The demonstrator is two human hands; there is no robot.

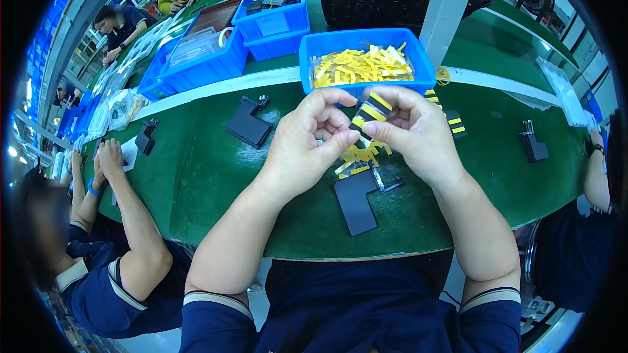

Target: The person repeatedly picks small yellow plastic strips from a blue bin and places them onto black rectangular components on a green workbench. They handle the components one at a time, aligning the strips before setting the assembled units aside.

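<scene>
Between my two hands, above the green table, is a small black piece with yellow strips (373, 110). My left hand (313, 134) pinches its lower left edge with thumb and finger. On the other side my right hand (415, 124) grips the piece, thumb lying over its lower right corner. Below them a black L-shaped part (355, 202) with a metal pin fitting lies on the table. Loose yellow strips (356, 162) are scattered just beyond that part, partly hidden by my hands. More black pieces with yellow strips (454, 121) lie right of my right hand.
A blue bin (426, 73) of yellow strips stands beyond my hands, beside a white post (451, 10). Other black L-shaped parts (248, 124) rest left and right. Blue bins (275, 46) stand at back left. Co-workers sit at both sides; one's hands (108, 157) work at left.
</scene>
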